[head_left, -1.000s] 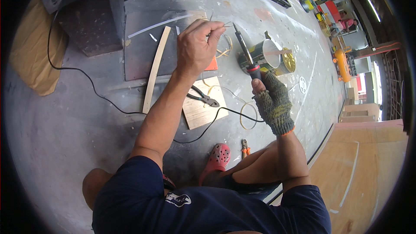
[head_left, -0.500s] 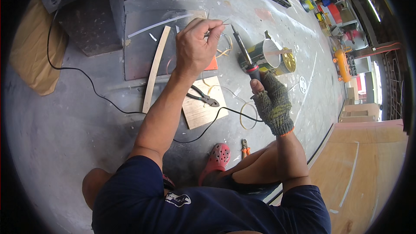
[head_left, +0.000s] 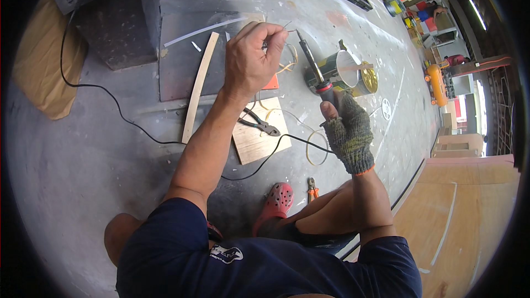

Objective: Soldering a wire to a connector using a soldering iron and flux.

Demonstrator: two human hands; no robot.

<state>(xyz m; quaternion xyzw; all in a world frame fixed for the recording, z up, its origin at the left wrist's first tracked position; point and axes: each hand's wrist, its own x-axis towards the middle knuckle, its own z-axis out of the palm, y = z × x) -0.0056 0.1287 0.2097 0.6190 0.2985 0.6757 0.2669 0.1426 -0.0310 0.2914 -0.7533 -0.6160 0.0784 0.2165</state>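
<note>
My bare left hand [head_left: 249, 58] is raised over the floor, its thumb and forefinger pinching a thin wire [head_left: 287, 24]. My right hand [head_left: 350, 135], in a grey-green fingerless glove, grips the dark handle of a soldering iron [head_left: 312, 64], whose tip points up. That tip is close to the wire end by my left fingertips; whether they touch I cannot tell. Below, combination pliers [head_left: 261, 123] with dark handles lie on a square wooden board [head_left: 255, 147]. The iron's black cord crosses this board. An orange piece [head_left: 271, 83] is partly hidden behind my left wrist.
Two open cans, one with a white inside [head_left: 346, 70] and one golden [head_left: 369, 80], stand beyond the iron. A curved wooden strip [head_left: 200, 85] lies left of my forearm. Orange-handled cutters [head_left: 312, 189] rest near my red clog [head_left: 279, 201]. Another person [head_left: 432, 13] is far off.
Both hands keep their grips and have barely moved; the iron's tip has shifted slightly upward. In the far background, a person has changed position.
</note>
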